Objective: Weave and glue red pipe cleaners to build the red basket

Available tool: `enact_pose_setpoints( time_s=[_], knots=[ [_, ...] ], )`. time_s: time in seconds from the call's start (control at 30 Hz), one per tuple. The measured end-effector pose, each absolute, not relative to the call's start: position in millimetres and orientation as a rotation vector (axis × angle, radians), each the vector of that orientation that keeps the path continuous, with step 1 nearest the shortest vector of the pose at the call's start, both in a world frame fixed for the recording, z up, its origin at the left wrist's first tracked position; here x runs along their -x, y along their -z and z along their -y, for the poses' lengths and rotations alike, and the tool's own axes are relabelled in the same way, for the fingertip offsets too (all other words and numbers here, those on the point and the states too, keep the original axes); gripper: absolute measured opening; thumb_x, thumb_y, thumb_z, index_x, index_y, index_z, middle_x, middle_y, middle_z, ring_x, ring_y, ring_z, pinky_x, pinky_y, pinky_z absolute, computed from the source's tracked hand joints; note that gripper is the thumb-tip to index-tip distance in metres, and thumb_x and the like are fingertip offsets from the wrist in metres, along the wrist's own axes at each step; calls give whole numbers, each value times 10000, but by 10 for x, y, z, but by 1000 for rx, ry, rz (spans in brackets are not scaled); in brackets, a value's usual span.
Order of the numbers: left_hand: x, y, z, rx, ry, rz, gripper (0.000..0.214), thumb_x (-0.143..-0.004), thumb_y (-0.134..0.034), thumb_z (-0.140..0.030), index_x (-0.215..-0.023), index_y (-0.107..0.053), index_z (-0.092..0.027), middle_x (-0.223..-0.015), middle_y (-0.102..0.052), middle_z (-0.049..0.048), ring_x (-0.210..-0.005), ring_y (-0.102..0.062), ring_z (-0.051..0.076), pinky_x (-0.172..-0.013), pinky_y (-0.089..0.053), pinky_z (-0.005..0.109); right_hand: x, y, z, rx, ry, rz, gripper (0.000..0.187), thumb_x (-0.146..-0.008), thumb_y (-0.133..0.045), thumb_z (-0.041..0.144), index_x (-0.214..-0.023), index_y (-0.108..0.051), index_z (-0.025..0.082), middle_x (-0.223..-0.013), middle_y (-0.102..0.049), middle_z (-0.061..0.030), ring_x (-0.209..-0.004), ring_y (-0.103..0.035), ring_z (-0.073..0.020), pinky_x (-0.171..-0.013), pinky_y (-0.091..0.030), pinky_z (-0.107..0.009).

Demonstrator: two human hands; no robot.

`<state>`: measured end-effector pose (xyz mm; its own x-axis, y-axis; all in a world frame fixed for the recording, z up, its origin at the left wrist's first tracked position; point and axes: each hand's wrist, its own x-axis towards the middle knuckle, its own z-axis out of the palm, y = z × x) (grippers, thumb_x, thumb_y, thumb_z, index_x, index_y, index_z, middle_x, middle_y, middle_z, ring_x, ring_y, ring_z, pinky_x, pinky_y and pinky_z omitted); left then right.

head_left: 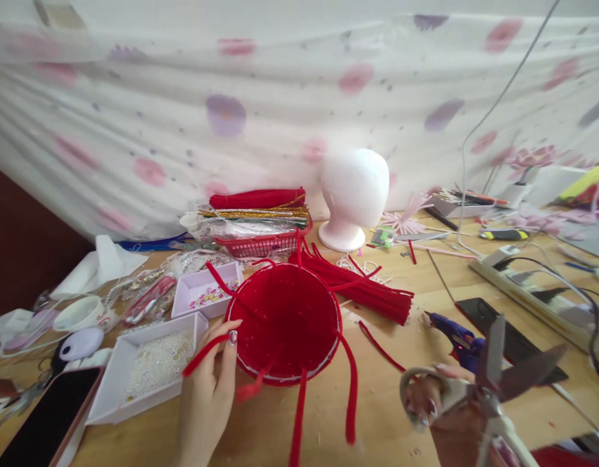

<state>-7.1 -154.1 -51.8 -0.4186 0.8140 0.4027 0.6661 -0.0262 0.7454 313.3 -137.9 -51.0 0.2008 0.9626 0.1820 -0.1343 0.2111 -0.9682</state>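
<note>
A round red piece (284, 321) woven from fuzzy red pipe cleaners lies on the wooden table (377, 415), with several loose red stems hanging off its near edge. My left hand (209, 389) rests at its left rim, fingers closed on one red stem (204, 353). My right hand (438, 405) at the lower right grips a pair of scissors (498, 379), blades apart and pointing up and right. A bundle of red pipe cleaners (362, 285) lies just behind the round piece.
A white foam head (352, 194) stands at the back. A red basket (260, 243) holds red and gold stems. White trays of beads (153, 370) sit left, beside a dark phone (46, 421). A blue glue gun (455, 334), another phone (503, 331) and cables lie right.
</note>
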Motion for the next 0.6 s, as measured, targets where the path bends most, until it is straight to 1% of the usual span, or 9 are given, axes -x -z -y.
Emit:
enact_pose_setpoints(
  time_s=[0.07,0.13,0.23,0.33,0.5,0.6],
  knots=[
    [81,507,1533,-1562,-1444,-2077,322,-990,-495,-461,-1107,-716,-259,-1256,-739,72,-1157,-699,242,-984,-572,356,-3113,450,1318,1001,-1000,1028,548,-737,-712,728,-1063,-743,289,-746,-704,-76,-688,-684,-310,-603,-558,-443],
    [92,516,1536,-1520,-1447,-2073,336,-981,-505,-487,-1107,-720,-261,-1237,-742,71,-1122,-704,242,-961,-580,349,-3063,375,1266,960,-1011,999,549,-742,-727,712,-1088,-743,286,-775,-715,-79,-698,-689,-309,-619,-563,-449],
    [116,541,1541,-1490,-1438,-2068,349,-981,-504,-506,-1108,-727,-269,-1221,-737,64,-1061,-703,233,-894,-595,323,-2969,280,1222,907,-1038,974,487,-776,-732,674,-1075,-750,291,-758,-713,-58,-660,-684,-281,-628,-568,-431],
    [150,569,1540,-1473,-1425,-2100,379,-975,-502,-531,-1131,-723,-264,-1180,-733,72,-1014,-694,240,-869,-599,331,-2916,288,1234,917,-1118,1019,451,-777,-757,627,-1059,-756,276,-711,-694,-36,-607,-665,-254,-623,-569,-408],
    [148,598,1554,-1403,-1428,-2090,375,-970,-522,-550,-1139,-707,-270,-1165,-713,71,-1030,-681,242,-879,-600,338,-2936,508,1351,1065,-1260,1083,505,-789,-720,689,-1044,-767,256,-701,-682,-60,-592,-642,-240,-584,-553,-372],
    [89,595,1570,-1299,-1492,-2020,356,-955,-565,-539,-1150,-689,-269,-1208,-681,70,-1104,-671,241,-914,-593,334,-2964,586,1390,1103,-1292,1105,503,-761,-756,679,-1049,-772,266,-731,-695,-67,-590,-644,-229,-549,-534,-335]
  ],
)
